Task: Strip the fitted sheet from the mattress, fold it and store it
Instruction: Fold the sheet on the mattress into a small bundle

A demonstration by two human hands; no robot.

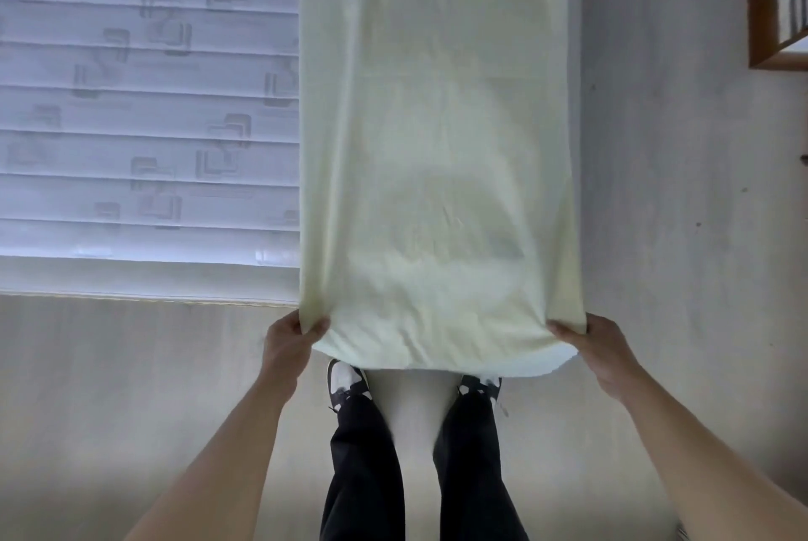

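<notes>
- Bare mattress (pixel 131 103) with a quilted square pattern, at far left
- Left hand (pixel 290 337) pinches the sheet's near left corner, thumb on top
- Pale green fitted sheet (pixel 437 147) stretches away in a long folded strip (partly over the mattress edge)
- Right hand (pixel 597 350) grips the near right corner, fingers curled under the cloth
- Wooden frame (pixel 763 16) at the top right

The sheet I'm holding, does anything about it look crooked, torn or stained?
Nothing stands out. The sheet is a long, even strip, off the mattress and partly folded, with no tear or stain visible. The left hand and right hand grip its near corners at about the same level. The near edge sags slightly between them.
</notes>
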